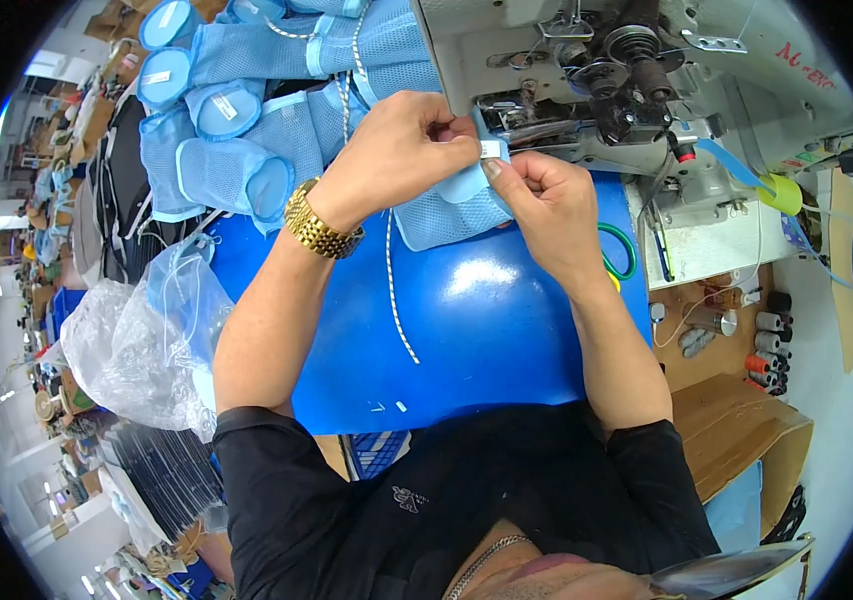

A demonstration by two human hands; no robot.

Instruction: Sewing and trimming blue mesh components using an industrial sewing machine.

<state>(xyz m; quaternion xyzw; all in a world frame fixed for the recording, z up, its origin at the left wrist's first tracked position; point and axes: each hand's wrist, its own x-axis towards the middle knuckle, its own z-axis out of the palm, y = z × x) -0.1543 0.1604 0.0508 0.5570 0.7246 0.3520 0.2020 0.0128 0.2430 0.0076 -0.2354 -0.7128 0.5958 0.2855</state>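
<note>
A light blue mesh piece with a smooth blue band and a small white label is at the sewing machine's bed. My left hand, a gold watch on its wrist, is closed on the piece's upper part, thumb beside the label. My right hand pinches the band just below the label. A black-and-white cord hangs down over the blue tabletop. Some fingertips of both hands are hidden.
Several blue mesh bags are heaped at upper left, above a crumpled plastic bag. Green-handled scissors lie right of my right hand. A cardboard box and thread spools are at lower right.
</note>
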